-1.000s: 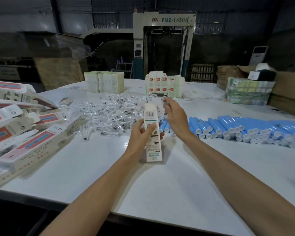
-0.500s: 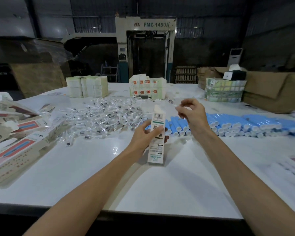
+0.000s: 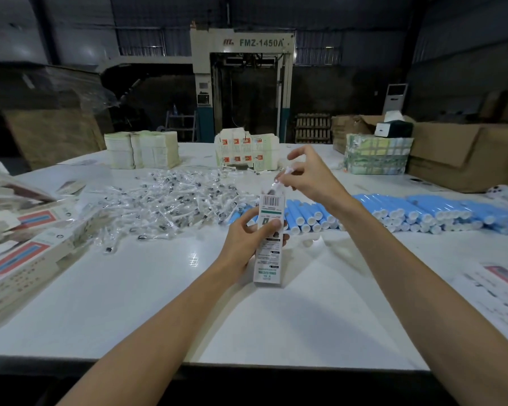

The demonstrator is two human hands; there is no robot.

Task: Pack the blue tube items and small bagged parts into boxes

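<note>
- Hands, two and bare, reach over a white table (image 3: 188,312).
- Left hand (image 3: 247,238) grips one narrow box (image 3: 269,259) upright, with a barcode near its open top; the thumb lies across the front.
- Right hand (image 3: 311,174) pinches one small bagged part (image 3: 282,176) between thumb and fingertip, its lower end at the box's mouth.
- Behind the box to the left is one loose pile (image 3: 170,200) of clear bagged parts, too many to count.
- Behind it to the right, blue tubes (image 3: 393,212) with white caps lie in rows, too many to count; the box and right forearm hide some.
- Left edge: overlapping flat cartons (image 3: 27,253), count unclear.
- Right edge: printed sheets (image 3: 505,288), blurred.
- Far edge, three items: pale stack (image 3: 143,153), red-marked stack (image 3: 244,150), green bundle (image 3: 376,155).
- Beyond the table: brown cases (image 3: 467,153) and one machine (image 3: 244,83) marked FMZ-1450A.
</note>
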